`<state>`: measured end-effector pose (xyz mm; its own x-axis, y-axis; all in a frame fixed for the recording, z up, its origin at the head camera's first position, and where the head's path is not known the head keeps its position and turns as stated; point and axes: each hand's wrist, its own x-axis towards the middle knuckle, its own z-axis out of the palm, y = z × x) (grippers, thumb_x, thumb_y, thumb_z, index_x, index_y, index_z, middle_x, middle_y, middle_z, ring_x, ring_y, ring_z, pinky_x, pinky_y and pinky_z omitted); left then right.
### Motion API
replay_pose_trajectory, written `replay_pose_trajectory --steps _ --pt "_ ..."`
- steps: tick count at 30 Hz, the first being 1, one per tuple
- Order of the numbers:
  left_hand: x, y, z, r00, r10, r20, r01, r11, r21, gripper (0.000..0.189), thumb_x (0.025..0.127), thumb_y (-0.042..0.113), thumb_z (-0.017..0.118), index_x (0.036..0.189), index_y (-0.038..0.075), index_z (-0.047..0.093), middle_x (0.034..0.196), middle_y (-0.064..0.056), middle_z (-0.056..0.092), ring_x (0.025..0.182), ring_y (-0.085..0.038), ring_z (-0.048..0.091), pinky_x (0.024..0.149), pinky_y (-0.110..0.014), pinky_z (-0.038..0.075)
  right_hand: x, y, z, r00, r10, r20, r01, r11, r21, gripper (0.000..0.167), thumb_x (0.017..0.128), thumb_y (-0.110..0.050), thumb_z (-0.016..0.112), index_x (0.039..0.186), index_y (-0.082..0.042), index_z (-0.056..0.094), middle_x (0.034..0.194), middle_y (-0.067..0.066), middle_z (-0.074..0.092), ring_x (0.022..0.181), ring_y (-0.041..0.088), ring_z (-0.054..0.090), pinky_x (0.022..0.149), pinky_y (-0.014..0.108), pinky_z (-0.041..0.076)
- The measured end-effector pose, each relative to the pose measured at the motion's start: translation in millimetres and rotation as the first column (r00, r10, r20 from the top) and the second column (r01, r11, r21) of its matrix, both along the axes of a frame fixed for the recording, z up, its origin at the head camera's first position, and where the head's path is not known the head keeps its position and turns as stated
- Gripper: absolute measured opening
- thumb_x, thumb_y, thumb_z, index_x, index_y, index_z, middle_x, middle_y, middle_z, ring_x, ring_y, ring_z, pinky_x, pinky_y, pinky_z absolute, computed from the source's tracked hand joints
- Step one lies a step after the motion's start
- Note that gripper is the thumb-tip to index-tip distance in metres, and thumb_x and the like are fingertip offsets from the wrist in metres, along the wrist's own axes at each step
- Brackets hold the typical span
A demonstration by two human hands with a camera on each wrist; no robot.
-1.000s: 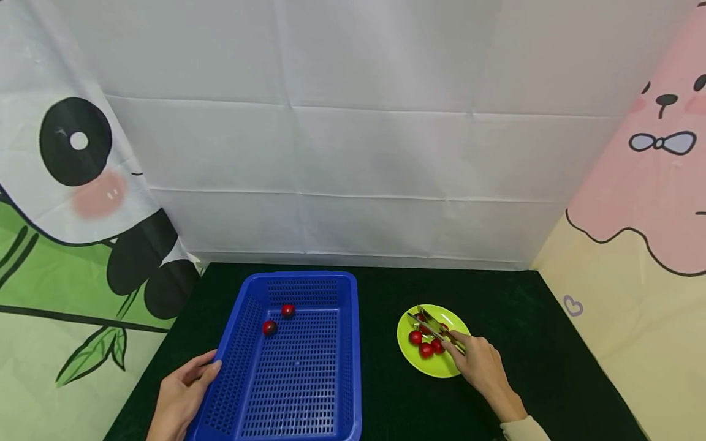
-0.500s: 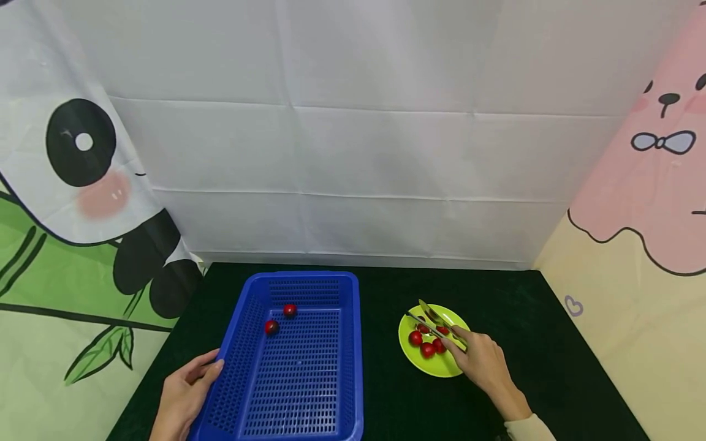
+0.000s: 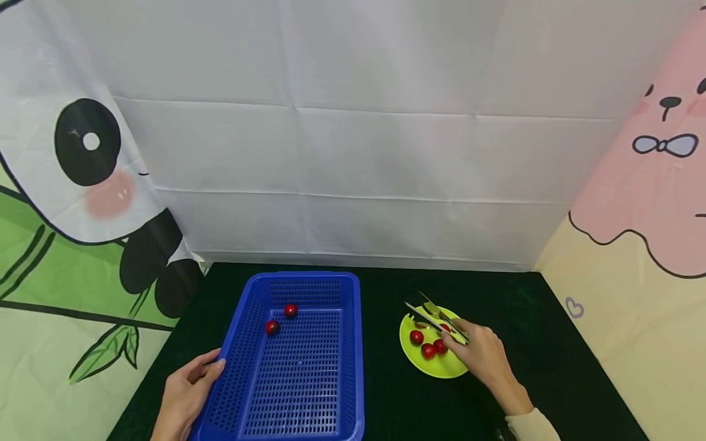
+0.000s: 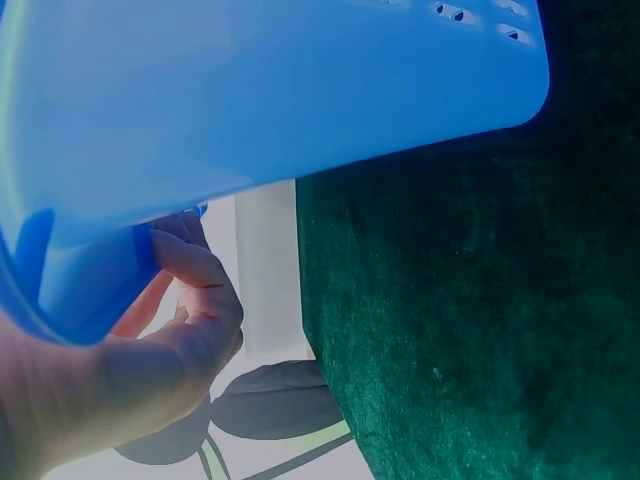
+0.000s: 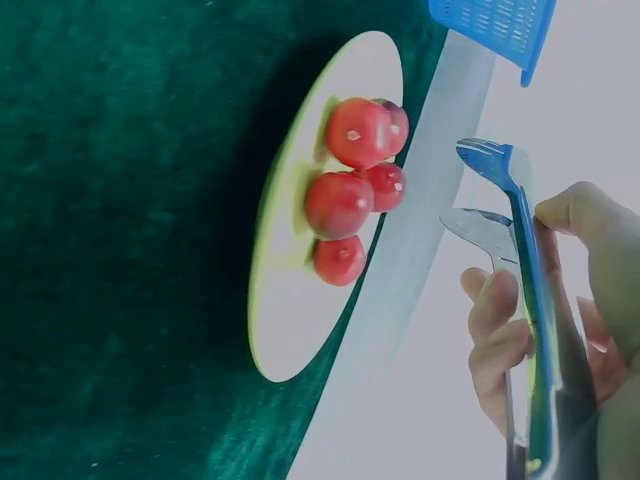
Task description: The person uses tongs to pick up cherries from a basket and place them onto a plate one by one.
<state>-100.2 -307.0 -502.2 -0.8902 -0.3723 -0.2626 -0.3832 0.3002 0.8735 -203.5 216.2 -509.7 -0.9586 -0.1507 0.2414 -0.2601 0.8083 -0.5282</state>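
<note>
Right hand (image 3: 478, 350): fingers narrowed round a long, slim, shiny metal serving utensil (image 5: 535, 300) with two arms, digits set on either side of it. Whether the arms are joined cannot be told. One tip is tined, the other rounded and smooth; both project ahead and to the left of the fingers, slightly apart from each other.

Round lime-green plate (image 3: 436, 369): below the utensil tips, forward-left of the right fingers, on the dark green velvety cloth (image 3: 397, 404). It bears five small, round, glossy red tomatoes (image 5: 337, 205), clustered; the right wrist view shows the tips apart from them.

Left hand (image 3: 186, 389): fingers and thumb holding the side rim of a rectangular blue plastic basket (image 3: 300, 386) with slotted floor and walls. The basket extends rightward from these fingers, on the cloth. Inside, forward-right of the left fingertips, lie two dark red round tomatoes (image 3: 273, 327), near each other towards the basket's far end.

Behind the right fingers: a pale cream sleeve (image 3: 532, 425) at the wrist. Well ahead of both hands: a creased white fabric backdrop (image 3: 375, 153).
</note>
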Motion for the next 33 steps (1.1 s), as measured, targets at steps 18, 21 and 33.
replay_pose_trajectory --steps 18,21,33 --pt "0.9 1.1 1.8 1.000 -0.002 -0.007 0.002 1.000 0.000 0.059 0.102 0.032 0.066 0.147 -0.003 0.051 0.110 -0.011 0.075 0.088 -0.016 0.069 0.072 -0.032 0.056 -7.2 -14.9 19.5 0.997 0.034 -0.065 -0.037 0.998 -0.047 0.043 0.085 -0.018 0.081 0.124 -0.002 0.072 0.090 0.009 0.068 0.064 0.011 0.052 0.053 0.025 0.043" --pt "0.9 0.5 1.4 1.000 0.003 -0.005 -0.003 1.000 -0.005 0.058 0.102 0.032 0.066 0.147 -0.003 0.052 0.110 -0.011 0.074 0.088 -0.016 0.069 0.072 -0.033 0.056 -8.8 -19.0 23.4 0.996 0.044 -0.075 -0.047 0.998 -0.043 0.044 0.085 -0.018 0.081 0.124 -0.001 0.071 0.087 0.007 0.068 0.063 0.011 0.052 0.053 0.025 0.043" --pt "-0.6 -1.4 0.9 1.000 -0.010 0.001 0.010 1.000 -0.006 0.059 0.102 0.033 0.067 0.146 -0.003 0.052 0.110 -0.011 0.074 0.088 -0.016 0.069 0.072 -0.033 0.056 -13.1 -34.1 36.8 0.989 0.097 -0.110 -0.101 0.994 -0.035 0.045 0.088 -0.020 0.081 0.127 -0.001 0.069 0.065 -0.004 0.045 0.053 0.008 0.040 0.049 0.025 0.036"
